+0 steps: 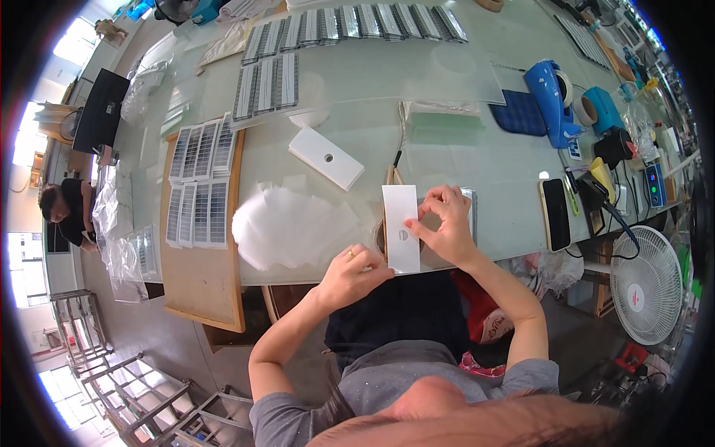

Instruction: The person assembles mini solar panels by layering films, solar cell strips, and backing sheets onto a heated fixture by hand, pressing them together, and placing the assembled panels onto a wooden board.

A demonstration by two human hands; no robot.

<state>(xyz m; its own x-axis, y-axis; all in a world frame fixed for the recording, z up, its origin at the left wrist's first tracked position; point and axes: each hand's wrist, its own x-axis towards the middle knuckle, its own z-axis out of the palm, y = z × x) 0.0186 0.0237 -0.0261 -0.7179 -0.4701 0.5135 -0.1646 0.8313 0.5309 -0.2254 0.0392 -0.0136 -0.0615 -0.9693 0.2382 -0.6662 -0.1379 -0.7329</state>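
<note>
A white rectangular card (401, 223) with a small round hole lies upright near the table's front edge. My left hand (356, 270) rests by its lower left corner, fingers curled against the table edge, a ring on one finger. My right hand (443, 223) is on the card's right edge, thumb and forefinger pinched near the hole, seemingly on a small sticker. Under my right hand lies a stack of silvery strips (469, 212), mostly hidden.
A pile of thin clear sheets (290, 227) lies left of the card. Another white card (326, 158) lies farther back. Trays of silvery strips (199, 186) sit on a wooden board at left. A black phone (555, 214), blue tape dispenser (550, 93) and fan (646, 283) are at right. Another person (63, 212) sits far left.
</note>
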